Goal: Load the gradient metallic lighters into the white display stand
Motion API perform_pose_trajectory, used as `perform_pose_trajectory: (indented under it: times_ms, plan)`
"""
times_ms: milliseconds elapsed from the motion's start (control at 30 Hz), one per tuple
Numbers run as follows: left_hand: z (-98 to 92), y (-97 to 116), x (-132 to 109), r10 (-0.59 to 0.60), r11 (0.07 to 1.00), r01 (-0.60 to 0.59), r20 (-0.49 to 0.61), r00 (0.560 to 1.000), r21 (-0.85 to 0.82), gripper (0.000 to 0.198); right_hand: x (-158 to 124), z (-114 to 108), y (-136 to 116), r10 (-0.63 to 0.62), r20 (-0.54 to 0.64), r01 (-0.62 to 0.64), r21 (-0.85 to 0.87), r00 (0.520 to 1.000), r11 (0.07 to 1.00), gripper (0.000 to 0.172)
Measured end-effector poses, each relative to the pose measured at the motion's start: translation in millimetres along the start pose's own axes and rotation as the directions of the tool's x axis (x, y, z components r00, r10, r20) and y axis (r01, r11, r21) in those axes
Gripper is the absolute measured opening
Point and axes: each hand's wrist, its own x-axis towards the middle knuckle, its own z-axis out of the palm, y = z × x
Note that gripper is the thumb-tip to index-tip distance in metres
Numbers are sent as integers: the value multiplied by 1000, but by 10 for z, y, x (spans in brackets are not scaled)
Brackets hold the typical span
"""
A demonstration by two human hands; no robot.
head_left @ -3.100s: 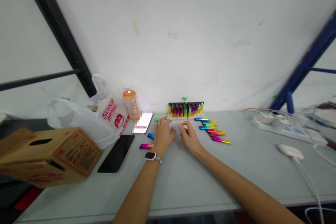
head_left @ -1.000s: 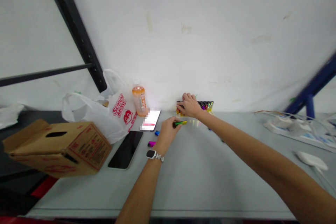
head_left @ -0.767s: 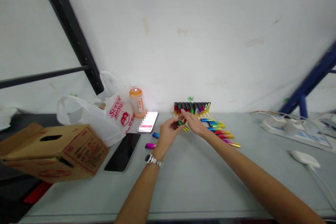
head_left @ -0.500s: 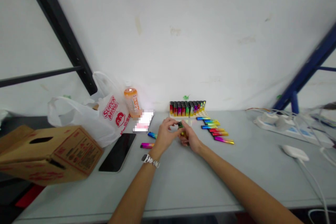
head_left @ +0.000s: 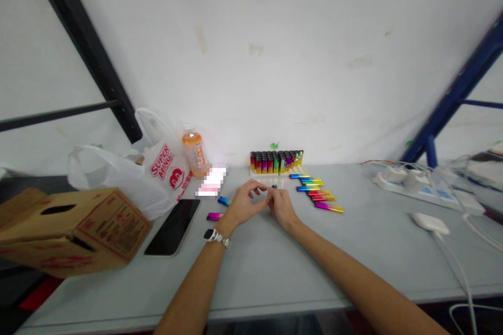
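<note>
The table (head_left: 251, 282) is pale grey. On its left end sit a box (head_left: 78, 235) and, just behind it, a bag (head_left: 165, 178); a dark-screened phone (head_left: 173, 227) lies right of the box. Farther back a bottle (head_left: 194, 153) stands beside a lit phone (head_left: 213, 180) lying flat. Nearer the middle lie a blue lighter (head_left: 223, 201) and a pink lighter (head_left: 214, 216), right ends hidden. A tray (head_left: 299, 171) stands at the back, loose lighters (head_left: 323, 198) lie staggered before its right end, and farther right are a power strip (head_left: 428, 191) and a charger (head_left: 431, 223)

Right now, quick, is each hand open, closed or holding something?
Left hand: part open, loosely curled, nothing visibly held.
Right hand: closed on what looks like a lighter, only its dark top showing.
</note>
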Motion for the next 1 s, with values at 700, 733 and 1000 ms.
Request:
perform_pose_trajectory:
  times_ms: [700,733,1000]
  plan:
    - [-82,-22,-54,-55,935,62,-30,998,350,26,12,14,-14,13,19,-13,-3,1000,1000,51]
    - [-92,-51,-67,-93,901,110,-61,994,420,28,10,16,-23,19,33,-18,-7,999,1000,53]
    - [-22,-278,-140,-277,817,271,-65,959,510,37,-2,60,-29,-91,27,92,-37,996,995,43]
